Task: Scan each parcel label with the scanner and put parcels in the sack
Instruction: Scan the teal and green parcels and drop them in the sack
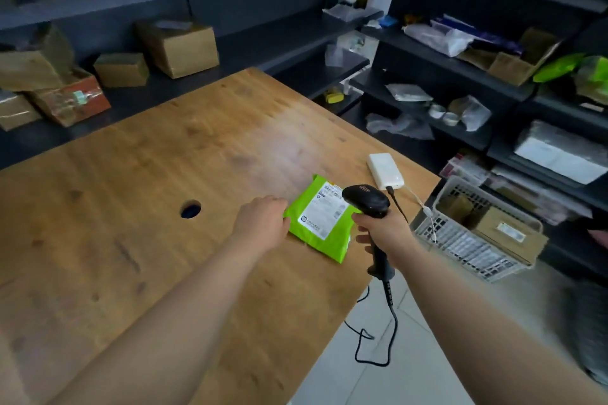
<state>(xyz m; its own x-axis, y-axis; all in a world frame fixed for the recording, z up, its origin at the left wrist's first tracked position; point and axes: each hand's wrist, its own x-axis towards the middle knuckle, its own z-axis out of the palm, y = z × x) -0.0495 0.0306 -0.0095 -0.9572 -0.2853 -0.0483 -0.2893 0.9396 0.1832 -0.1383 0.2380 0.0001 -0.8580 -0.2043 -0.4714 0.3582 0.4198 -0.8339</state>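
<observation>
The green parcel (pixel 325 245) is lying toward the surface's (pixel 164 174) four o'clock edge. It is looking light, soft and slippery, best pinched by its rim. The left hand (pixel 263 219) is touching its nine o'clock side with its fingers hidden, so I cannot tell its grip. The right hand (pixel 383 230) is clamping the scanner (pixel 367 199) at three o'clock.

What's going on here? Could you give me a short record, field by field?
place: wooden table among shelves of boxes
parcel: green parcel, label up, flat on the table
left hand: at the parcel's left edge, fingers hidden
right hand: grips the scanner, head toward the label
nearby: white power bank; basket beside the table
</observation>
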